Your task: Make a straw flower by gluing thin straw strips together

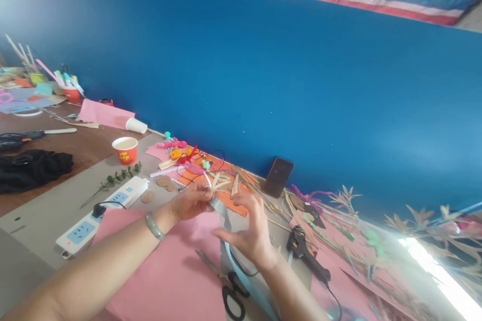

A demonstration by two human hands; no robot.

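My left hand [193, 201], with a pale green bangle on its wrist, is closed in a pinch on a small pale flower [215, 182] with thin pointed petals. A light blue-grey ribbon [251, 285] runs from the flower's base down toward the table's front. To the right of it, my right hand [251, 233] is open, thumb and fingers spread apart beside the ribbon. Below both hands, scissors [234, 302] with black handles lie partly over a pink paper sheet [169, 271].
A hot glue gun [309, 260] rests to the right. On the left are a white power strip [101, 215], a leafy sprig [116, 176] and a red paper cup [125, 151]. A phone [277, 176] leans against the blue wall [244, 70]. Dried stems [422, 215] spread at far right.
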